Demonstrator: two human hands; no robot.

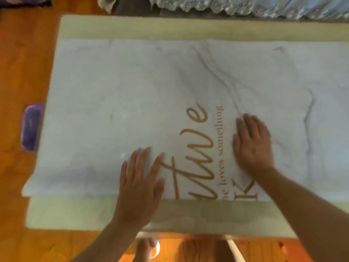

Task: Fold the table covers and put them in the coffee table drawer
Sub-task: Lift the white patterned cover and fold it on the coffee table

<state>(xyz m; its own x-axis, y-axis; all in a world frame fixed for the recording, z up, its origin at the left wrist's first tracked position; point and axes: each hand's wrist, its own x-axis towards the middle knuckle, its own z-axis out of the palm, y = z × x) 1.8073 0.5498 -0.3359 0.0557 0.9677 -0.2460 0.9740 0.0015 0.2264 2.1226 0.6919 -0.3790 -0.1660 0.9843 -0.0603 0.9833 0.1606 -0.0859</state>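
Both hands, the left hand [140,183] and right hand [253,142], press flat with straight fingers on the white cover [117,103] spread across the table [132,28], apparently smoothing a fold; next likely means gripping an edge to fold again.

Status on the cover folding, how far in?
Early. The white table cover with gold lettering lies spread on the coffee table, seemingly folded at least once. In hand: the left hand and right hand press flat on it, smoothing. Left: more folds, then stowing; no drawer in view.
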